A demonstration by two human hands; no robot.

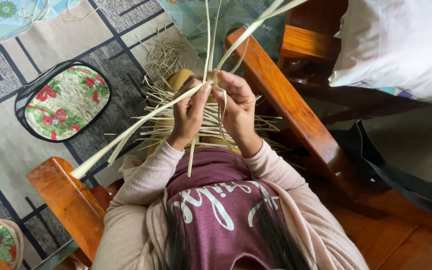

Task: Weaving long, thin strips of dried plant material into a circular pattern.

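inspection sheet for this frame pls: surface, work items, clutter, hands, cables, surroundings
surface: patterned floor mat, grey and beige blocks.
job's things: pale straw strips pinched between both hands, loose ends fanning out over the lap.
clutter: straw scraps on the mat; floral cushion.
grippers: left hand and right hand close together, fingers closed on the strips.
cables: nothing seen.
surroundings: wooden armrests; white pillow; black strap.
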